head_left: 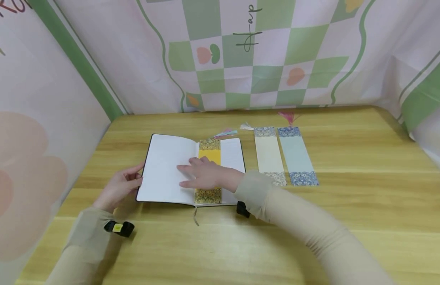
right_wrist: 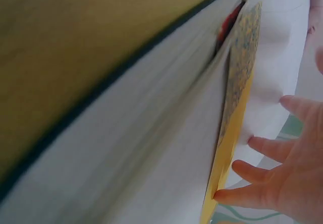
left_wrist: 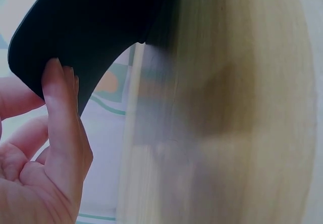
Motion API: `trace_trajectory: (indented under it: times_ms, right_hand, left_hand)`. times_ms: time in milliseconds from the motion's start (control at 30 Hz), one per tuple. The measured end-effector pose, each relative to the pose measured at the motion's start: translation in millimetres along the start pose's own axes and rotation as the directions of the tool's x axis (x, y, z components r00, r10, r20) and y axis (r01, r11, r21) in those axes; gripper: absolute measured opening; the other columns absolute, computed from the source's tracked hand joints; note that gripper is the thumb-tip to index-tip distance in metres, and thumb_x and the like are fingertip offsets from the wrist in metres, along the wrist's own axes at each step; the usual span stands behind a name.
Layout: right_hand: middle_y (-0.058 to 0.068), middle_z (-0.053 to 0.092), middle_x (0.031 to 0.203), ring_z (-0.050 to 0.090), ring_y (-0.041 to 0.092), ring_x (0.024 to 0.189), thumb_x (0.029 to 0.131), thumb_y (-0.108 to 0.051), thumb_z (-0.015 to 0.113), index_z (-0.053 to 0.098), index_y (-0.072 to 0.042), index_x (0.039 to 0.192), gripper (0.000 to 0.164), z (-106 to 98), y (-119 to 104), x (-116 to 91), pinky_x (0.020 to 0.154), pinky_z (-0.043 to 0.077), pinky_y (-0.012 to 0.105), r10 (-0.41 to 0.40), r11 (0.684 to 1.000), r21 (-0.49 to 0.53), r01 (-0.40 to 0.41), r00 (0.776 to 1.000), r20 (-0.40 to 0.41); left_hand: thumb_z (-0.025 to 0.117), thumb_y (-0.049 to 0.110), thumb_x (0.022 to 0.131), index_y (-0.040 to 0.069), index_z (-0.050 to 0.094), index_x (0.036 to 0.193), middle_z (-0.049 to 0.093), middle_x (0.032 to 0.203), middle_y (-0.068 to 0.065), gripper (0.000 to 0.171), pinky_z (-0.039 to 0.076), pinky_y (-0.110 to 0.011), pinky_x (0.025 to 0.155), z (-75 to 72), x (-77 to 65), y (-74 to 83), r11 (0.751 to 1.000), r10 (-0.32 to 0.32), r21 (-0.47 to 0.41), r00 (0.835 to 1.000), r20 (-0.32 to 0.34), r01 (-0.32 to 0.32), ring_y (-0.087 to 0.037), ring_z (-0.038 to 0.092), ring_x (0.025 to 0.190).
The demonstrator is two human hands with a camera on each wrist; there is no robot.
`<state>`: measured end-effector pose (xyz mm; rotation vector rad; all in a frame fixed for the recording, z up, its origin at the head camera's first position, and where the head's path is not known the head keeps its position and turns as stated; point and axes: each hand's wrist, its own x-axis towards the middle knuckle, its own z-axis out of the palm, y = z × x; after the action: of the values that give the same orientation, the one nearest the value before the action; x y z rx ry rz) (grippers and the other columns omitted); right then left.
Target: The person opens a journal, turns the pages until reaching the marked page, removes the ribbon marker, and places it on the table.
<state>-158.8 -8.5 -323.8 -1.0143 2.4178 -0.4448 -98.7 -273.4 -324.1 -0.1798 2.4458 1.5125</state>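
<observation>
An open notebook [head_left: 166,154] with blank white pages lies on the table. A yellow bookmark [head_left: 210,155] with patterned ends and a pastel tassel [head_left: 225,133] lies along its right page, beside the fold. My left hand [head_left: 118,190] grips the outer edge of the left side, with fingers and thumb on either side of the dark cover [left_wrist: 96,32]. That edge is raised off the table in the left wrist view. My right hand [head_left: 207,174] spreads over the fold, its straight fingers touching the left page and the bookmark. Something red [right_wrist: 228,26] shows between the pages.
Right of the notebook lie a cream bookmark [head_left: 268,152] with a white tassel and a pale blue bookmark [head_left: 296,154] with a pink tassel. A ribbon [head_left: 196,217] hangs from the notebook's lower edge. A patterned curtain [head_left: 241,79] stands behind the wooden table [head_left: 366,166].
</observation>
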Motion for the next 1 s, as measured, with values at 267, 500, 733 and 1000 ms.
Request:
trace_trajectory:
  times_ms: [267,500,733,1000]
  right_hand:
    - [0.011,0.007,0.158,0.016,0.041,0.141,0.09,-0.055,0.053,0.014,-0.036,0.152,0.075,6.0,-9.6,3.1,0.109,0.019,0.063,0.058,0.989,-0.134,-0.056,0.998,0.013]
    - [0.012,0.01,0.157,0.017,0.042,0.14,0.09,-0.058,0.049,0.011,-0.036,0.152,0.076,11.7,-12.5,6.6,0.106,0.022,0.065,0.069,0.97,-0.235,-0.065,0.998,0.009]
    - [0.012,0.01,0.158,0.017,0.042,0.14,0.09,-0.059,0.051,0.012,-0.037,0.152,0.076,12.8,-11.7,7.7,0.107,0.022,0.064,0.072,0.971,-0.23,-0.071,0.997,-0.003]
    - [0.013,0.016,0.156,0.02,0.041,0.14,0.09,-0.056,0.053,0.02,-0.033,0.151,0.073,5.1,-4.4,2.4,0.108,0.028,0.057,0.044,0.989,-0.136,-0.054,0.996,-0.075]
  left_hand:
    - [0.045,0.014,0.1,0.006,0.022,0.149,0.052,0.101,-0.005,0.054,0.052,-0.022,0.072,-0.6,-1.3,-0.1,0.997,-0.016,-0.078,0.999,0.033,0.018,-0.003,0.055,0.081]
    - [0.043,0.031,0.101,0.003,0.023,0.149,0.05,0.129,-0.022,0.059,0.052,-0.022,0.075,-1.0,-1.2,-1.2,0.996,-0.02,-0.09,0.999,0.03,0.022,0.001,0.058,0.085]
    - [0.057,0.017,0.095,0.005,0.029,0.148,0.048,0.089,0.005,0.061,0.046,-0.021,0.062,0.4,0.9,-1.0,1.0,-0.024,0.002,0.999,-0.027,0.024,-0.003,0.046,0.074]
    - [0.058,0.015,0.095,0.005,0.03,0.147,0.047,0.089,0.005,0.06,0.045,-0.02,0.06,1.4,0.7,2.2,1.0,-0.005,-0.008,1.0,-0.03,0.005,-0.003,0.045,0.074]
